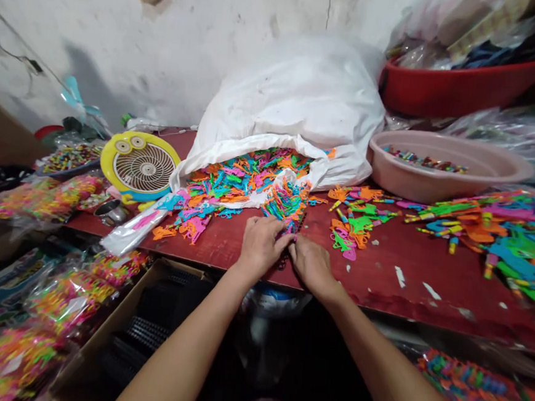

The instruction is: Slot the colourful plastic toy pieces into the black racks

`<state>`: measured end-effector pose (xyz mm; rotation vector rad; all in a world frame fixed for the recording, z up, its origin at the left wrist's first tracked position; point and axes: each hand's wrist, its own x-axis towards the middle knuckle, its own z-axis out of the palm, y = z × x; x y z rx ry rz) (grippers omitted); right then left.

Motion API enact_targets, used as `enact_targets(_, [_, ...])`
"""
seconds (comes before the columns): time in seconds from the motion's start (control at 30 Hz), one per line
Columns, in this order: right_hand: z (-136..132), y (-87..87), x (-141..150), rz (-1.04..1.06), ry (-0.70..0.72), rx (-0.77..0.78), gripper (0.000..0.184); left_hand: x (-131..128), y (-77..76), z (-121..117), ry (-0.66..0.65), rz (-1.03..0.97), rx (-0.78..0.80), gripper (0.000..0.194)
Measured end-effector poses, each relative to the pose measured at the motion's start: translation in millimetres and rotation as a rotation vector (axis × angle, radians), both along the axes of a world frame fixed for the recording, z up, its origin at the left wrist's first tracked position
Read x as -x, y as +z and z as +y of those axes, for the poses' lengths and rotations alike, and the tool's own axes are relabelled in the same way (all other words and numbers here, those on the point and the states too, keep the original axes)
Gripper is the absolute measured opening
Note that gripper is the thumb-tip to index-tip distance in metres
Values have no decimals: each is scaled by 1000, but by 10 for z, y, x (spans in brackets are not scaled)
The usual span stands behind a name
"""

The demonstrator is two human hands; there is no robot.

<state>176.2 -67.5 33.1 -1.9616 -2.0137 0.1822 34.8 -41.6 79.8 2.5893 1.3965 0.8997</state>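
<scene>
My left hand [263, 244] and my right hand [309, 260] meet at the table's front edge, fingers closed and pinching close together. What sits between the fingertips is mostly hidden; a bit of purple shows there. A narrow black holed strip [283, 261] shows below the fingers. Just beyond them stands a dense row of small coloured plastic pieces [286, 201], in blue, orange, green and pink. Behind it, a large white sack [293, 104] lies on its side, with similar loose pieces [232, 182] spilling from its mouth.
On the red table [368, 273] are a yellow fan [143, 166], a metal cup [111, 212], a pink basin [445, 183] and a pile of coloured plastic pieces with striped stems [514, 238]. Bagged pieces [72, 299] and a box of black parts [150, 327] sit lower left.
</scene>
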Motion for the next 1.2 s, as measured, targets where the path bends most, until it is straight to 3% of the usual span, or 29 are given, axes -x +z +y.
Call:
enact_targets(0.13, [50,28,-48,75,46,10,29,45,45,48,22,69,15,15])
enact_targets(0.27, [234,60,-309,226,143,89,18,228,166,157,-30,160,49,17])
enact_targets(0.37, [496,82,-540,288,3,-42,25,368,187,225,-33,106,65,16])
enact_targets(0.47, [789,61,-622,262,-49,-142,35,435,76,235,51,-75,34,13])
enact_targets(0.63, [1064,-79,-500,334,61,-121,49,465,-147,231,79,-313,36,13])
enact_targets(0.83, [1110,-256,-480,341,86,-164,39,525,-254,288,156,-395,5,19])
enact_targets(0.97, [1137,-342,-498,340,127,-244,35,499,-412,233,249,-618,147,38])
enact_targets(1.07, [1141,-363,-500,339,117,-251,34,471,-508,206,286,-774,236,39])
enact_targets(1.2, [1138,-370,-506,350,125,-257,35,495,-493,242,307,-754,240,37])
